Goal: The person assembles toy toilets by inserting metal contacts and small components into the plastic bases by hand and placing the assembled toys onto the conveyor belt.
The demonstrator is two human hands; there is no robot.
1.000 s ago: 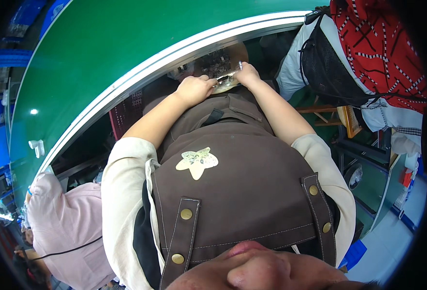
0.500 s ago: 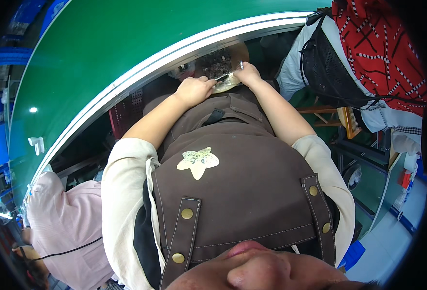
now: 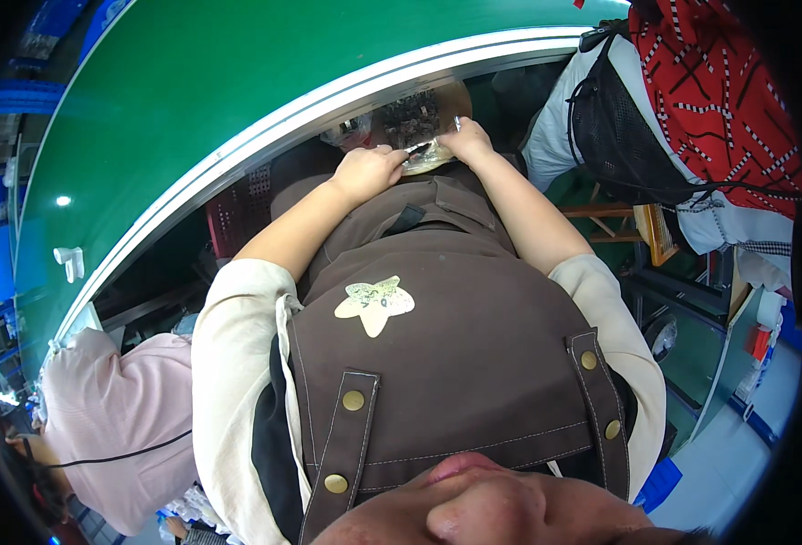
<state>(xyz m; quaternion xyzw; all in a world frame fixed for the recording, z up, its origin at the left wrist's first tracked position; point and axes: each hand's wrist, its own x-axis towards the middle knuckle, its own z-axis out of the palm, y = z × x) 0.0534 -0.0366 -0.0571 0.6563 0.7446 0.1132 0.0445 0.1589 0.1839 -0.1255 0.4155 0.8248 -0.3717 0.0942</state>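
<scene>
Both hands work low under the table edge, over my lap. My left hand is closed, its fingertips at a small dark, thin piece whose kind I cannot make out. My right hand is closed in a pinch beside it, with a small shiny, pale piece sticking up at its fingers. Between and beyond the hands lies a clear plastic bag or lining. Many small dark parts lie behind it, partly hidden by the table edge.
A green table with a white edge curves above my hands. A person in pink sits at the left. At the right are a red patterned cloth, a black mesh bag and a wooden frame.
My hands stay almost in the same place, with only slight finger movement. The person in pink at the left has shifted a little down and left.
</scene>
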